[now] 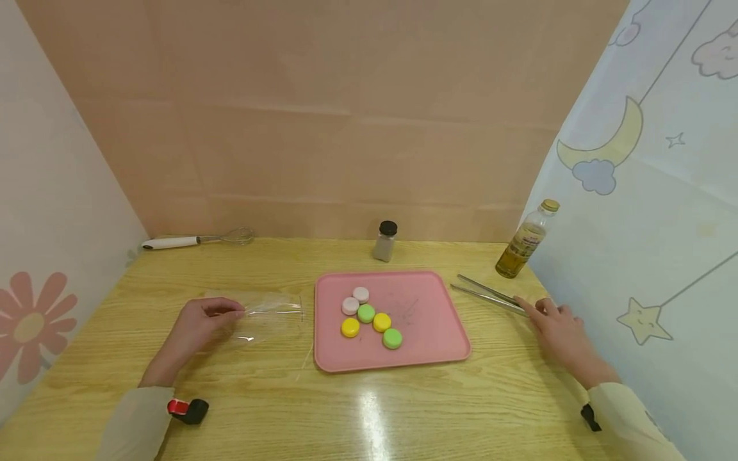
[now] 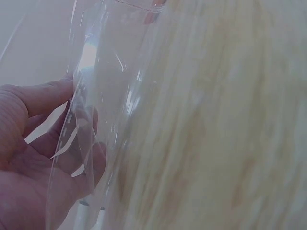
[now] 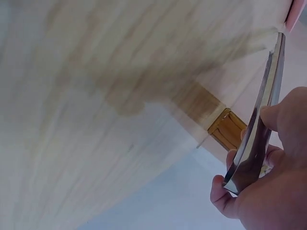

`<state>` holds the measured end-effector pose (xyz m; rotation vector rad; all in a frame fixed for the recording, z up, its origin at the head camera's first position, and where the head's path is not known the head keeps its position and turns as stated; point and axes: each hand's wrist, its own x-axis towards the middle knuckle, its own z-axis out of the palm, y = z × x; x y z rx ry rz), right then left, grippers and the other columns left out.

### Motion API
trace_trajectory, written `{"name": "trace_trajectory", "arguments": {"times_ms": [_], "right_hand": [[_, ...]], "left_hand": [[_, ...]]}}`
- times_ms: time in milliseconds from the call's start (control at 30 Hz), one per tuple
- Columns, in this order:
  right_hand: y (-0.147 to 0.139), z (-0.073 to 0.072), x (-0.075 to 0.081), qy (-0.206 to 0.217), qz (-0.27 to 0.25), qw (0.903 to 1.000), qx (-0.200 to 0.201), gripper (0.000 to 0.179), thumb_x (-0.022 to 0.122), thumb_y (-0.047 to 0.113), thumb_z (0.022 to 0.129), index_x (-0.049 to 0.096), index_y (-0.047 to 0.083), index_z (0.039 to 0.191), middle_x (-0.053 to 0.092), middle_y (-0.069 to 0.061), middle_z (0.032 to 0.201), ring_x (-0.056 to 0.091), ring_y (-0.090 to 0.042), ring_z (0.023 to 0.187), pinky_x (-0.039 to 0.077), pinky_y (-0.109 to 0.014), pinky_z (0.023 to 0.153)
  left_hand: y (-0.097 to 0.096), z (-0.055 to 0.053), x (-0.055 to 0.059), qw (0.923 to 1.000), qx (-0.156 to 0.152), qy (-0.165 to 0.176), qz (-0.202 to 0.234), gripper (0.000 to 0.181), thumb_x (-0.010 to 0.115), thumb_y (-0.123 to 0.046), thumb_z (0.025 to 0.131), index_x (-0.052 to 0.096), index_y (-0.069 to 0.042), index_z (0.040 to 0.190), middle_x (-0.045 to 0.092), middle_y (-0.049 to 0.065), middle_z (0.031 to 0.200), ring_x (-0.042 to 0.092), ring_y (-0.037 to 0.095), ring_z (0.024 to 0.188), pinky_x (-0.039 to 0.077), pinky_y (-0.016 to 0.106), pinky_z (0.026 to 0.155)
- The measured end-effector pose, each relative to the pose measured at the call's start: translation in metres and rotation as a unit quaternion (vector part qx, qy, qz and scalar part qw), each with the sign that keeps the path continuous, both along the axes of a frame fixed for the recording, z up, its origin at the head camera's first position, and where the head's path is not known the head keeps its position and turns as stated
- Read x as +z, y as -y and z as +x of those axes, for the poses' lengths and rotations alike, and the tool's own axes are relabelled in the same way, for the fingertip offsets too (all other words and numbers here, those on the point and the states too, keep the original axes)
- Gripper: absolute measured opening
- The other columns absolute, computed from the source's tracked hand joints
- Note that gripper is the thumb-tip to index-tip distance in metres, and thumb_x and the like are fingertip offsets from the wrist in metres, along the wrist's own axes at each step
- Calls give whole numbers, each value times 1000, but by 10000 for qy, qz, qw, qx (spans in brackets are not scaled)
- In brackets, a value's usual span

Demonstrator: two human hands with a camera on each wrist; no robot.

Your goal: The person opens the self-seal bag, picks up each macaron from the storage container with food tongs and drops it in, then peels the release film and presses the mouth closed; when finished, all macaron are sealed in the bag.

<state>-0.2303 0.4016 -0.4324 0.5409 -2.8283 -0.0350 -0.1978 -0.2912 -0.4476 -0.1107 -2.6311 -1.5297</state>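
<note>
My left hand (image 1: pixel 202 323) pinches a clear plastic bag (image 1: pixel 271 314) between thumb and fingers, left of the pink tray. In the left wrist view the bag (image 2: pixel 110 72) hangs over the fingers, which show through it. At the right, my right hand (image 1: pixel 556 333) grips metal tongs (image 1: pixel 490 296), their tips pointing toward the tray. The right wrist view has the thumb lying along the tongs (image 3: pixel 261 110) with fingers curled beneath. On the pink tray (image 1: pixel 432 346) lie several macarons: white (image 1: pixel 360 294), green (image 1: pixel 393 339) and yellow (image 1: pixel 350 328).
A whisk (image 1: pixel 173 242) with a white handle lies at the back left. Behind the tray stands a small black-capped jar (image 1: pixel 384 243). An oil bottle (image 1: pixel 521 246) stands at the back right, beyond the tongs, near the patterned side wall (image 1: pixel 663 211).
</note>
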Motion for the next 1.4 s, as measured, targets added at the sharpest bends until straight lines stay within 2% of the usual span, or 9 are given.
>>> {"name": "trace_trajectory", "arguments": {"times_ms": [300, 567, 667, 833, 900, 1133, 1400], "right_hand": [[14, 12, 0, -603, -193, 9977, 222, 73, 65, 2, 96, 36, 32, 157, 52, -17, 111, 45, -35, 73, 29, -39, 53], [26, 25, 5, -892, -151, 9930, 756, 70, 73, 1, 88, 50, 28, 149, 55, -9, 104, 47, -28, 72, 30, -36, 51], [30, 26, 6, -858, -148, 9903, 1079, 69, 75, 0, 85, 53, 25, 146, 55, -7, 106, 48, -27, 76, 29, -35, 55], [38, 32, 6, -577, -112, 9853, 1602, 63, 71, 3, 90, 54, 25, 146, 54, -2, 110, 49, -23, 86, 30, -33, 63], [41, 34, 6, -449, -68, 9847, 1681, 61, 68, 5, 93, 53, 27, 147, 53, 0, 111, 49, -21, 88, 29, -33, 65], [48, 39, 7, -149, 27, 9835, 1802, 73, 73, 0, 86, 51, 31, 149, 51, 4, 112, 47, -18, 95, 29, -34, 70], [58, 36, 1, -122, 34, 9793, 2022, 73, 76, 2, 85, 52, 28, 149, 53, 5, 111, 45, -13, 90, 39, -35, 70]], "left_hand": [[0, 0, -2, 10000, -8, 41, 18, 25, 74, -27, 95, 77, -4, 105, 74, 8, 104, 66, 9, 89, 53, 24, 76], [-3, 3, -4, 9998, 43, 116, -164, 24, 75, -28, 95, 78, -5, 104, 74, 7, 104, 64, 10, 90, 52, 24, 75], [-3, 2, -5, 9999, 55, 102, -127, 26, 75, -29, 94, 78, -6, 104, 74, 7, 104, 64, 11, 91, 52, 24, 76], [-1, 2, -2, 9998, 69, 121, -134, 27, 74, -31, 95, 78, -6, 105, 73, 7, 106, 64, 11, 92, 52, 24, 77], [0, 3, -1, 9999, 52, 102, -127, 26, 74, -30, 95, 78, -6, 106, 73, 8, 106, 64, 11, 92, 53, 24, 76], [-2, 0, 0, 10000, -20, 58, 34, 27, 75, -26, 95, 77, -2, 107, 74, 10, 105, 64, 9, 90, 53, 23, 75], [-1, -1, 3, 10000, 32, 63, -2, 26, 75, -24, 95, 77, -2, 108, 73, 11, 107, 63, 7, 91, 52, 22, 75]]}}
